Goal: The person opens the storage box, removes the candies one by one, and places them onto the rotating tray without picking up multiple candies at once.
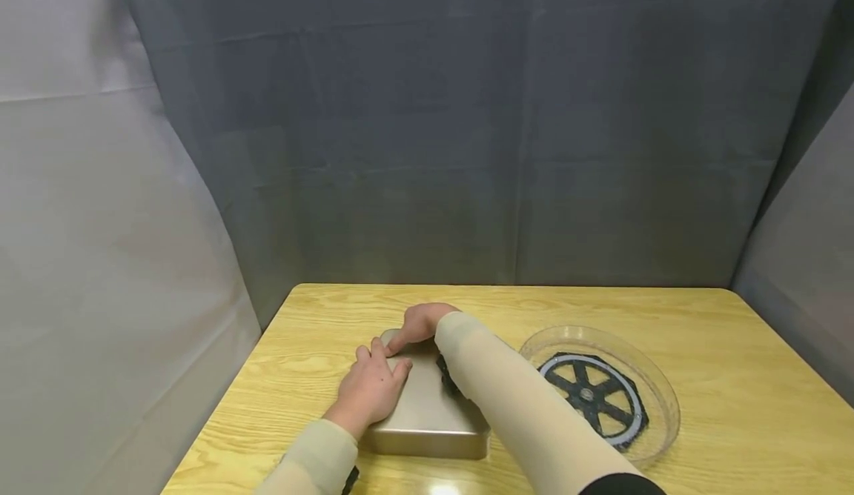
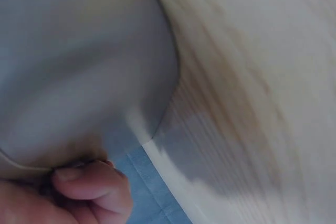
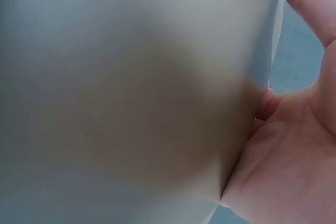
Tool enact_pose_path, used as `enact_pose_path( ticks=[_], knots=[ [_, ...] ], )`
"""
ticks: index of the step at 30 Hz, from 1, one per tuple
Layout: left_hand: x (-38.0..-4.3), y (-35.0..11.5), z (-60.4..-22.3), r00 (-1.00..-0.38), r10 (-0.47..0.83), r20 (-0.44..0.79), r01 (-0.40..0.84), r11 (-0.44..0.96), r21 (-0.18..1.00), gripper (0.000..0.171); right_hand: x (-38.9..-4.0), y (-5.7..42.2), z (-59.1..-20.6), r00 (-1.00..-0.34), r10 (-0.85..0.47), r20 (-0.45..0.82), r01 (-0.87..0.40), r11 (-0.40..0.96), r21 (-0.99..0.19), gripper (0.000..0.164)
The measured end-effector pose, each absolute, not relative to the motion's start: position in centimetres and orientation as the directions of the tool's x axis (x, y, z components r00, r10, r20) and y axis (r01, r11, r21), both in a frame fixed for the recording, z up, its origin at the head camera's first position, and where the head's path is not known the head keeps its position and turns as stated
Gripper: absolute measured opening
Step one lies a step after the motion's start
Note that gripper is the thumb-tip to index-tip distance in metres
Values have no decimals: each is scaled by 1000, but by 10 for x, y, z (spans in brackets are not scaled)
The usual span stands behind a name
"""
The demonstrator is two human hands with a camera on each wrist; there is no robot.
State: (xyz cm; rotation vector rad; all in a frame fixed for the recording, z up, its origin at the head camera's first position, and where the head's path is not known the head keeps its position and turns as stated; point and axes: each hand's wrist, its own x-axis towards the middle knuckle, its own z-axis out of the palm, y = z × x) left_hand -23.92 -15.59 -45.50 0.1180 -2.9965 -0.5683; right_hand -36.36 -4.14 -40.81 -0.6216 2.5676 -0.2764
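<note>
A champagne-coloured metal tin (image 1: 427, 406) with rounded corners lies on the table, its smooth top facing up. My left hand (image 1: 372, 387) grips it along the left side, thumb over the top. In the left wrist view the left fingers (image 2: 94, 187) curl at the rim of the tin (image 2: 79, 66). My right hand (image 1: 422, 322) reaches across to the far edge and holds it there, a digit on top near the left fingertips. From the right wrist view, the right palm (image 3: 283, 161) lies against the edge of the tin (image 3: 131, 87); the other fingers are largely hidden behind it.
Right of the tin stands a round clear plastic tray (image 1: 670, 406). Inside it sits a dark spoked wheel (image 1: 590, 393) with a pale ring. The right sleeve (image 1: 520, 406) passes over the tin's right side. Grey cloth (image 1: 467, 124) hangs behind the wooden table (image 1: 754, 391).
</note>
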Motion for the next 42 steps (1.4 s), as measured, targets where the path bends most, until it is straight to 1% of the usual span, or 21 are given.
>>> enact_pose_path(
  ticks=[10,21,32,35,37,40,42],
  knots=[
    [-238,-150,-457,-993,-87,77,-51,923,381,81,-369,-37,-412,-777,-461,-428,-349,882,-317,90],
    [-241,-140,-454,-995,-64,74,-31,923,383,82,-367,-25,-409,-769,-470,-434,-360,879,-314,85],
    [-242,-138,-450,-993,-80,83,-45,932,360,82,-369,-20,-409,-786,-459,-413,-350,883,-313,80],
    [-244,-137,-449,-995,-70,73,-38,929,368,83,-366,-14,-407,-802,-455,-387,-349,883,-314,72],
    [-246,-136,-449,-996,-58,62,-30,925,380,83,-363,-10,-405,-808,-462,-364,-354,876,-327,60],
    [-248,-137,-448,-998,-44,48,-21,917,398,81,-357,-1,-401,-817,-481,-319,-367,860,-354,36],
    [-250,-139,-446,-998,-36,44,-15,910,414,79,-354,7,-398,-830,-478,-286,-368,856,-363,26]
  ],
)
